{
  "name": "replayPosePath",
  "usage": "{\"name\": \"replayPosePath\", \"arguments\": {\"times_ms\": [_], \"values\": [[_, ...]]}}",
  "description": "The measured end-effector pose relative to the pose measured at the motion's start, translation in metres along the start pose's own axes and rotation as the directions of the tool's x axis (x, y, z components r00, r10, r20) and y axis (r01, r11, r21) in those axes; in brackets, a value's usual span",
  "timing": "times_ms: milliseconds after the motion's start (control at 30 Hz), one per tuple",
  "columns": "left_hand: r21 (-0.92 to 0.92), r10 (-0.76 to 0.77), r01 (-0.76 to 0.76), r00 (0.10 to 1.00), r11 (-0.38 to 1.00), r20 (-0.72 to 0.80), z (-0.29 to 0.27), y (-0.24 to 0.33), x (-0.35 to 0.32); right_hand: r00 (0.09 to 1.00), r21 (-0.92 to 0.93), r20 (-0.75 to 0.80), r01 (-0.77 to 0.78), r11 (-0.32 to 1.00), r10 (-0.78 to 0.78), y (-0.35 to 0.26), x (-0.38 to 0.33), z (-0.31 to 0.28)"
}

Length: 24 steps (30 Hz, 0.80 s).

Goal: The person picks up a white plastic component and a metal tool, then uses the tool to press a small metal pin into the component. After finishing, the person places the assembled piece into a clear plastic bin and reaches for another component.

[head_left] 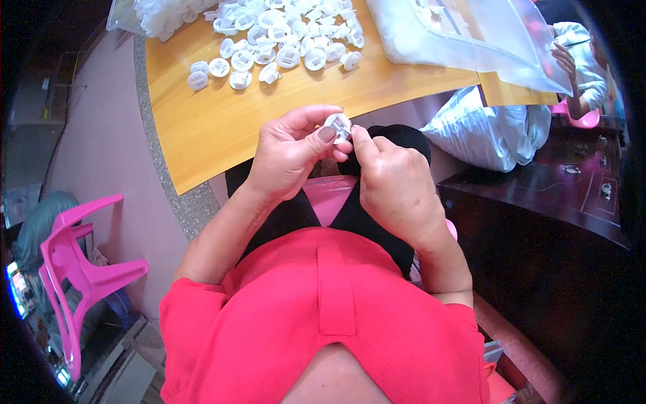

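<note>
We see one small white round fitting being worked, held up just off the near edge of the wooden table, above the person's lap. The left hand grasps it between thumb and fingers, the thumb pressed on its face, which shows a raised slotted middle. The right hand is curled, its index fingertip at the fitting's right edge; whether it also pinches some smaller part there we cannot tell, since the fingers hide it.

As for progress, we would judge this one piece to be partway through its handling — both hands are on it, and it has not been set down. Farther off, on the table, lies a loose spread of similar white fittings, thickest at the far side and thinning to a few singles at the near left. We cannot sort finished ones from unfinished ones in that spread, so the share done stays open to us. More white pieces show in a translucent plastic bin at the far right, and a clear bag of white items sits at the far left — a good many pieces beyond the one in hand.
</note>
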<state>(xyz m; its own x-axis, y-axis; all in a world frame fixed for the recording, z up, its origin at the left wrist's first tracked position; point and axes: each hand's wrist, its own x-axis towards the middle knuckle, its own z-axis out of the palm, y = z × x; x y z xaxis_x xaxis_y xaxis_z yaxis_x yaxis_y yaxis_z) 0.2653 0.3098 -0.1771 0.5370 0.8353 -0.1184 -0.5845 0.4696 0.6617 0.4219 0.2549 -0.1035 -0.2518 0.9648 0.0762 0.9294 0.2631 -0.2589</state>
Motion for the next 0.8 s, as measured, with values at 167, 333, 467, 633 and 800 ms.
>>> {"name": "replayPosePath", "arguments": {"times_ms": [167, 333, 467, 633, 800], "values": [[0.121, -0.037, 0.028, 0.997, 0.992, 0.069, -0.006, 0.001, 0.001, 0.968, 0.134, 0.251, -0.012, 0.991, -0.022, 0.017, 0.007, -0.008], [0.069, -0.053, 0.045, 0.991, 0.997, 0.127, -0.013, 0.001, 0.004, 0.977, 0.370, 0.199, -0.002, 0.929, -0.077, 0.029, 0.007, -0.004], [-0.038, -0.024, 0.031, 0.986, 0.999, 0.167, -0.012, -0.001, 0.007, 0.997, 0.457, 0.083, -0.029, 0.889, -0.010, 0.024, 0.002, -0.007], [-0.056, -0.017, 0.025, 0.989, 0.998, 0.150, -0.009, -0.001, 0.008, 0.996, 0.397, 0.090, -0.057, 0.916, 0.023, 0.023, 0.001, -0.006], [-0.029, -0.038, 0.043, 0.991, 0.999, 0.129, -0.009, -0.002, 0.006, 0.993, 0.351, 0.114, -0.058, 0.935, 0.019, 0.023, 0.001, -0.005]]}}
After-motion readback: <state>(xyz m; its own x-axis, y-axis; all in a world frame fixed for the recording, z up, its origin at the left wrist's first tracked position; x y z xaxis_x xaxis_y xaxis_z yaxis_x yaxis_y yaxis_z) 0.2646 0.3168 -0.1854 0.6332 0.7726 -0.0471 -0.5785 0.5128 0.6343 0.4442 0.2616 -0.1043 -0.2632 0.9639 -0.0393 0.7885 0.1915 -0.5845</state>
